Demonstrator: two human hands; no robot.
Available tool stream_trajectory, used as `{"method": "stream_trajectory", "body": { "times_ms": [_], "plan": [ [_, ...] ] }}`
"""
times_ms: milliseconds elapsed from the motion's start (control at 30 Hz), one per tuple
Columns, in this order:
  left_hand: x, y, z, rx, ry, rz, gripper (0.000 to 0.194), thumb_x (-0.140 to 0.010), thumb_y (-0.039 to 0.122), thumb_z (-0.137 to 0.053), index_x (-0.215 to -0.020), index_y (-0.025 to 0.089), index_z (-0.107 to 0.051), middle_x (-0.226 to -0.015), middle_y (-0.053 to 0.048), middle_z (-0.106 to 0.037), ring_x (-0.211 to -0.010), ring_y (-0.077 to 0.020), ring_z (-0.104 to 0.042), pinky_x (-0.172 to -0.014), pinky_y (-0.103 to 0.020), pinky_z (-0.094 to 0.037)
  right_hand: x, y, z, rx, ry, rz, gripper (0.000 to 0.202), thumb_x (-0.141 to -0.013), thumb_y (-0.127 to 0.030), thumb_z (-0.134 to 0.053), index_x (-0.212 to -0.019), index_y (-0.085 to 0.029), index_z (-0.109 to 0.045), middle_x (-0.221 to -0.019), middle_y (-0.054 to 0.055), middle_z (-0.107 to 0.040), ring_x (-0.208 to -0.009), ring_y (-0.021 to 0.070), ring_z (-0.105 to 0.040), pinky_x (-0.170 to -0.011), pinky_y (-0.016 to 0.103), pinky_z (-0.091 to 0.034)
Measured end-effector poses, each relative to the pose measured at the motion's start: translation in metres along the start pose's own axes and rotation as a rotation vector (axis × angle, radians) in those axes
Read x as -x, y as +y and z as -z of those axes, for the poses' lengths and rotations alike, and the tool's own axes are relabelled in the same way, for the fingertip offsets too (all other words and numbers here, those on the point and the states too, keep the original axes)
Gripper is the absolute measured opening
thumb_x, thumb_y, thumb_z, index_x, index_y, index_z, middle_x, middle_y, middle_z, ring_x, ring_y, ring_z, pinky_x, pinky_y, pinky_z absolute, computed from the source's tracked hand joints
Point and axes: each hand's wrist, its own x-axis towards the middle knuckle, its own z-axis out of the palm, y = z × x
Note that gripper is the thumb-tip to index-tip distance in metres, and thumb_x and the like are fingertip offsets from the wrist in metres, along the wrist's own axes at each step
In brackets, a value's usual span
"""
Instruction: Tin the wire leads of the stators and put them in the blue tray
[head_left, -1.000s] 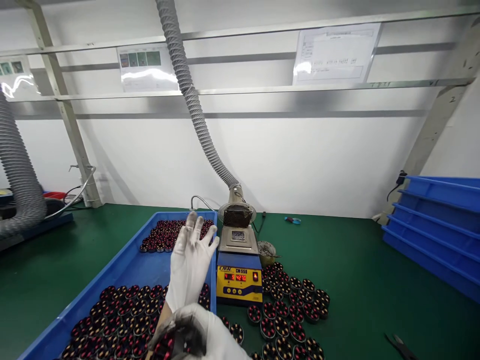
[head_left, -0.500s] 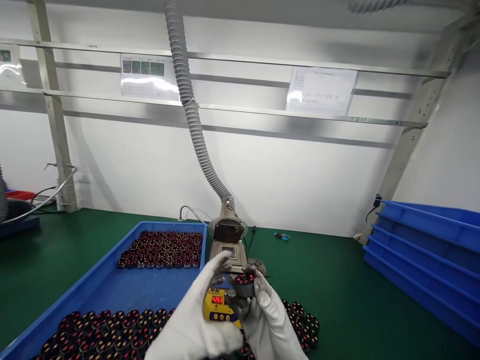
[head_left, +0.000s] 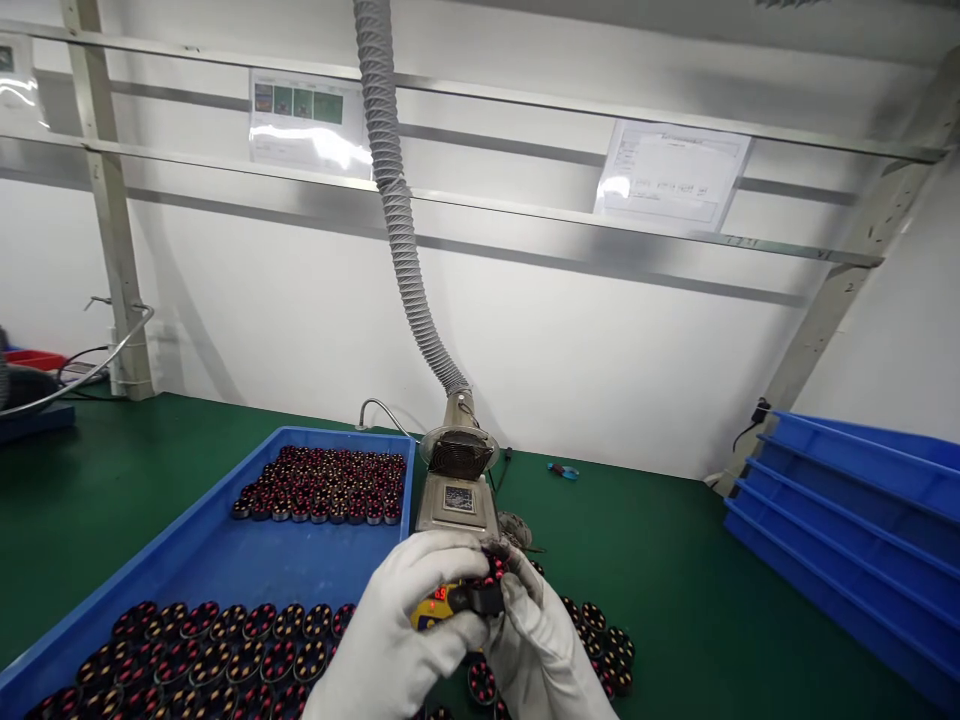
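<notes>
A small round black part (head_left: 486,597) with red and dark pieces on its top is held between my two white-gloved hands, in front of the yellow unit. My left hand (head_left: 431,605) has its fingers curled round the part's left side. On the right side, my right hand (head_left: 529,620) pinches the part; its fingertips are stained dark. Behind the hands is the yellow unit (head_left: 429,608) with a red display, partly covered. Just beyond it stands a metal solder pot (head_left: 450,505) under an extraction hood (head_left: 459,450).
A blue tray (head_left: 232,570) at the left holds many similar round parts. More parts (head_left: 615,650) lie on the green table right of my hands. Blue trays (head_left: 840,530) are stacked at the right. Small cutters (head_left: 562,470) lie farther back.
My left hand has moved right and closed on the part, which is now tilted between both hands. The yellow unit is more covered, and the camera view has shifted slightly.
</notes>
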Motion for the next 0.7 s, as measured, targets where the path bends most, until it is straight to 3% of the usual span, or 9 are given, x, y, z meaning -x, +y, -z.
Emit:
{"method": "stream_trajectory", "body": {
  "times_ms": [100,200,267,367,467,533,567,633,700],
  "plan": [
    [0.0,0.0,0.006,0.107,-0.029,0.055,0.028,-0.067,0.01,-0.062,-0.088,0.027,-0.069,-0.1,-0.001,-0.068,-0.093,-0.0169,-0.063,-0.082,-0.024,-0.05,0.003,0.004,-0.005,-0.035,-0.015,-0.06,0.026,-0.053,-0.021,-0.084,-0.075,-0.02,-0.072,-0.077,0.005,-0.072,-0.068,0.0169,-0.065,-0.067,0.03,-0.053],
    [0.001,-0.001,0.008,0.14,-0.007,0.078,0.022,-0.073,0.017,-0.061,-0.089,0.028,-0.07,-0.11,-0.002,-0.064,-0.102,-0.0181,-0.059,-0.089,-0.026,-0.046,0.009,0.012,-0.016,-0.112,0.027,-0.087,0.027,-0.057,-0.023,-0.082,-0.082,-0.021,-0.071,-0.078,0.004,-0.071,-0.065,0.0155,-0.065,-0.065,0.031,-0.053],
    [0.001,-0.002,0.005,0.161,0.021,0.023,0.019,-0.076,0.02,-0.058,-0.088,0.028,-0.071,-0.111,-0.002,-0.064,-0.104,-0.0185,-0.057,-0.092,-0.027,-0.043,0.012,0.016,-0.023,-0.177,0.066,-0.084,0.027,-0.056,-0.023,-0.083,-0.08,-0.022,-0.071,-0.08,0.003,-0.071,-0.066,0.0141,-0.064,-0.065,0.029,-0.053],
    [0.0,-0.003,0.0,0.263,0.07,-0.016,0.018,-0.079,0.019,-0.052,-0.077,0.023,-0.07,-0.091,-0.002,-0.069,-0.088,-0.0164,-0.062,-0.081,-0.024,-0.048,0.014,0.017,-0.027,-0.208,0.055,-0.098,0.025,-0.052,-0.022,-0.085,-0.073,-0.021,-0.071,-0.077,0.002,-0.072,-0.066,0.0128,-0.064,-0.066,0.027,-0.053],
    [0.001,-0.003,0.003,0.366,0.189,0.088,0.019,-0.079,0.022,-0.05,-0.073,0.022,-0.068,-0.082,-0.001,-0.07,-0.084,-0.017,-0.063,-0.075,-0.023,-0.049,0.016,0.013,-0.026,-0.188,0.026,-0.125,0.028,-0.052,-0.024,-0.085,-0.077,-0.021,-0.072,-0.076,0.004,-0.072,-0.066,0.0147,-0.065,-0.068,0.029,-0.053],
    [0.003,-0.003,0.007,0.354,0.216,0.119,0.018,-0.078,0.023,-0.051,-0.079,0.023,-0.069,-0.094,-0.002,-0.069,-0.095,-0.0201,-0.061,-0.082,-0.027,-0.049,0.02,0.009,-0.025,-0.212,0.03,-0.158,0.031,-0.054,-0.028,-0.084,-0.082,-0.021,-0.072,-0.082,0.005,-0.073,-0.068,0.0156,-0.066,-0.07,0.03,-0.054],
    [0.004,-0.001,0.01,0.318,0.178,0.126,0.021,-0.074,0.021,-0.054,-0.088,0.024,-0.069,-0.104,-0.003,-0.067,-0.104,-0.0222,-0.058,-0.089,-0.031,-0.046,0.023,0.007,-0.026,-0.231,0.04,-0.174,0.031,-0.056,-0.03,-0.083,-0.084,-0.022,-0.072,-0.084,0.004,-0.073,-0.07,0.0151,-0.067,-0.071,0.029,-0.054],
    [0.005,0.002,0.011,0.222,0.029,0.126,0.044,-0.063,0.013,-0.061,-0.105,0.026,-0.065,-0.122,-0.004,-0.059,-0.116,-0.0255,-0.05,-0.101,-0.038,-0.037,0.027,0.004,-0.028,-0.251,0.06,-0.201,0.029,-0.059,-0.032,-0.081,-0.086,-0.024,-0.073,-0.087,0.002,-0.073,-0.076,0.0135,-0.067,-0.071,0.024,-0.053],
    [0.006,0.004,0.009,0.145,-0.1,0.129,0.062,-0.057,0.005,-0.063,-0.114,0.029,-0.06,-0.128,-0.004,-0.055,-0.12,-0.0255,-0.046,-0.105,-0.04,-0.033,0.031,0.003,-0.029,-0.248,0.07,-0.211,0.027,-0.059,-0.032,-0.081,-0.084,-0.026,-0.073,-0.087,0.0,-0.073,-0.082,0.0118,-0.066,-0.072,0.02,-0.052]
  ]
}}
